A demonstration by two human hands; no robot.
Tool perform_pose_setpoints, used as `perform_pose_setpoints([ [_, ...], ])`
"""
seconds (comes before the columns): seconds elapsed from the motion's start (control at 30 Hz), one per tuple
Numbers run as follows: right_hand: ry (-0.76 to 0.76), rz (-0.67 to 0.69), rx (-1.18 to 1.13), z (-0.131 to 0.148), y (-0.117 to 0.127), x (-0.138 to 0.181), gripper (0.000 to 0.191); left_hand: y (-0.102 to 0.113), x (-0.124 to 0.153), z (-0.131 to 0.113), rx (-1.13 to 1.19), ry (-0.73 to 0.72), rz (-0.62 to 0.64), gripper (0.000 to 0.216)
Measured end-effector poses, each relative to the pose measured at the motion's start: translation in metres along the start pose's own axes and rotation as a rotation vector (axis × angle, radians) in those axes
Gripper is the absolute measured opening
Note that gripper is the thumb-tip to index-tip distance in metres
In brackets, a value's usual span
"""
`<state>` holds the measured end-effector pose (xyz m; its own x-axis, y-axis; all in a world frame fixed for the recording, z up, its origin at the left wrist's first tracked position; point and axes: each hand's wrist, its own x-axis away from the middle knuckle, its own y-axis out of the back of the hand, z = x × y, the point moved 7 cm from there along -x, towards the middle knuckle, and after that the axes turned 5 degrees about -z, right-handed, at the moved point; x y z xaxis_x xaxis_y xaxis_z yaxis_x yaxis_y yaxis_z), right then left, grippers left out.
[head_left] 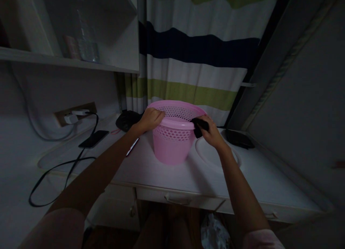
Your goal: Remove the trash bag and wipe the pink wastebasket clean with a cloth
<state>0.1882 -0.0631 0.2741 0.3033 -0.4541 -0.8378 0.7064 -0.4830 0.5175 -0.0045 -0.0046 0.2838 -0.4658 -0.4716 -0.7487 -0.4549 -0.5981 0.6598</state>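
While the pink basket (174, 134) stands upright on the worktop (151, 170), both hands sit on its rim, one to each side, so it lies directly between them. The left hand (151, 119) is curled over the rim on its own side, fingers closed down on the plastic edge. The right hand (212, 131) meets the opposite rim and is closed on a dark cloth (199, 126), which hangs over the edge just inward of that hand's fingertips; whether the cloth reaches far inside the basket cannot be told in this dim light. The basket's long axis runs straight up, mouth open toward the camera, and neither hand is clearly nearer than the other.

Just beyond the left hand lies a dark bundle (126, 120). Farther out to that hand's left a phone (93, 138) rests flat with a cable (67, 170) trailing off toward a plug (71, 116) at the wall. Beyond the right hand lies a flat dark thing (238, 137). A striped curtain (194, 62) hangs behind the basket.
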Motion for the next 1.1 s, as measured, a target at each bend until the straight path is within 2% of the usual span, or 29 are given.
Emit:
perform_pose_setpoints([
  [0.07,-0.013,-0.016,-0.009,-0.008,0.003,0.000,0.020,-0.002,-0.001,0.003,0.022,0.005,0.013,0.048],
  [0.17,-0.004,-0.028,-0.009,-0.003,-0.001,-0.001,0.020,-0.003,-0.002,0.012,0.062,0.002,0.026,0.048],
  [0.3,-0.005,-0.044,0.068,0.023,-0.015,-0.003,0.025,0.005,0.001,0.022,0.133,-0.077,0.043,0.045],
  [0.37,-0.026,-0.031,0.149,0.039,-0.026,-0.005,0.027,0.014,0.002,0.025,0.136,-0.062,0.024,0.044],
  [0.5,-0.106,-0.029,0.374,0.071,-0.052,-0.015,0.027,0.029,0.003,0.012,0.175,-0.052,-0.001,0.044],
  [0.6,-0.184,-0.048,0.474,0.090,-0.069,-0.024,0.021,0.026,0.005,0.000,0.192,-0.082,0.039,0.043],
  [0.73,-0.201,-0.050,0.517,0.101,-0.081,-0.033,0.020,0.014,0.008,0.006,0.212,-0.027,0.068,0.046],
  [0.83,-0.159,-0.013,0.508,0.100,-0.079,-0.033,0.022,0.009,0.011,0.010,0.212,-0.025,0.038,0.046],
  [0.93,-0.093,0.010,0.440,0.089,-0.067,-0.026,0.028,0.009,0.012,0.010,0.174,-0.023,-0.017,0.043],
  [1.03,0.011,0.005,0.321,0.067,-0.046,-0.014,0.035,0.010,0.012,0.008,0.128,-0.022,-0.070,0.043],
  [1.1,0.028,-0.021,0.223,0.044,-0.029,-0.007,0.034,0.009,0.011,0.007,0.111,-0.026,-0.091,0.044],
])
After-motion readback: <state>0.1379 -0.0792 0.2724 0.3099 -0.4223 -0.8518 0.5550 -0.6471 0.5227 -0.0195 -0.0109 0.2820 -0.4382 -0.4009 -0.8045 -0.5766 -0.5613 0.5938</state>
